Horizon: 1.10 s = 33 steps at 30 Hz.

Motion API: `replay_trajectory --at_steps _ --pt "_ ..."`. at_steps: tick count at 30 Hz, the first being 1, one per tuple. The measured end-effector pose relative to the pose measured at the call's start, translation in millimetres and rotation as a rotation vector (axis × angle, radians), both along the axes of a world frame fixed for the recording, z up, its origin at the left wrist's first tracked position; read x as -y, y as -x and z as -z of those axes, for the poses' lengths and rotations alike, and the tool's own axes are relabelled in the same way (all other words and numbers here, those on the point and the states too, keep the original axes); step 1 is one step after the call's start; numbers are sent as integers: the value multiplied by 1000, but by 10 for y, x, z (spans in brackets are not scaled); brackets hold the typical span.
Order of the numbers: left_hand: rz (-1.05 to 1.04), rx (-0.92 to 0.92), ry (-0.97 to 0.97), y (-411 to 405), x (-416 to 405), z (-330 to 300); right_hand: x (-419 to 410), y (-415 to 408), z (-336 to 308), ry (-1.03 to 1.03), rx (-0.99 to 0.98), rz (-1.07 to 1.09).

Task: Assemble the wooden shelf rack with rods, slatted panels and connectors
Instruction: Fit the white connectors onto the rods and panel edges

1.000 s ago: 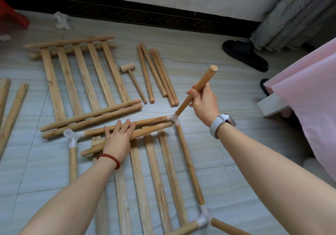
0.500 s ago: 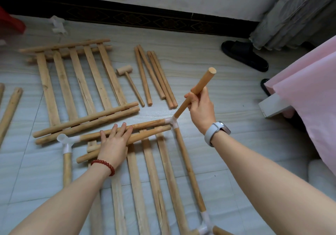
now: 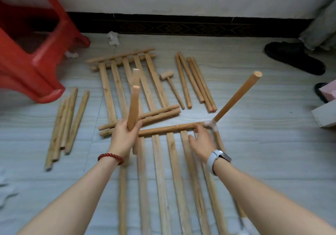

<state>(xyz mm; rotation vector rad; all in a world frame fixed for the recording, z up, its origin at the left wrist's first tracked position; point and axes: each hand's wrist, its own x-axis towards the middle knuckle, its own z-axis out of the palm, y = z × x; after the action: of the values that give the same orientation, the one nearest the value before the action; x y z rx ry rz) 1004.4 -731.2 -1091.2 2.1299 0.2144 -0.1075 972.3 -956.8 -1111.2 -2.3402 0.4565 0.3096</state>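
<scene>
My left hand (image 3: 125,134) grips a wooden rod (image 3: 133,105) and holds it upright over the floor. My right hand (image 3: 202,142) rests with loose fingers on the near slatted panel (image 3: 160,171), by its top rail and close to a white corner connector (image 3: 211,124). A rod (image 3: 238,96) stands tilted out of that connector, up and to the right. A second slatted panel (image 3: 127,83) lies flat farther away.
A small wooden mallet (image 3: 170,83) and a bundle of rods (image 3: 196,83) lie beyond the panels. More rods (image 3: 65,123) lie at the left. A red plastic stool (image 3: 31,52) stands at far left. Black slippers (image 3: 294,57) sit at the right, by a white box (image 3: 325,114).
My right hand let go of the tilted rod and came down onto the near panel. My left hand left the panel's rail and now holds a rod upright. The view swung left.
</scene>
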Motion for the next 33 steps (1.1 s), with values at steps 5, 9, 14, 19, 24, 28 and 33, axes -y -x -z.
replay_trajectory --at_steps 5,9,14,19,24,28,33 --pt "-314 -4 108 76 -464 -139 -705 -41 189 257 -60 -583" --pt "-405 71 66 92 -718 -214 -1072 -150 275 400 -161 -732" --pt "-404 114 15 115 -811 -236 -1175 -178 301 505 -271 -769" --pt "-472 132 84 63 -676 -183 -1148 -230 294 469 -309 -782" --pt "-456 131 134 -61 -545 -111 -1121 -271 292 435 -338 -789" --pt "-454 124 156 -125 -533 -107 -1132 -255 288 397 -342 -770" --pt "-503 121 225 -143 -583 -82 -1125 -249 281 400 -341 -779"
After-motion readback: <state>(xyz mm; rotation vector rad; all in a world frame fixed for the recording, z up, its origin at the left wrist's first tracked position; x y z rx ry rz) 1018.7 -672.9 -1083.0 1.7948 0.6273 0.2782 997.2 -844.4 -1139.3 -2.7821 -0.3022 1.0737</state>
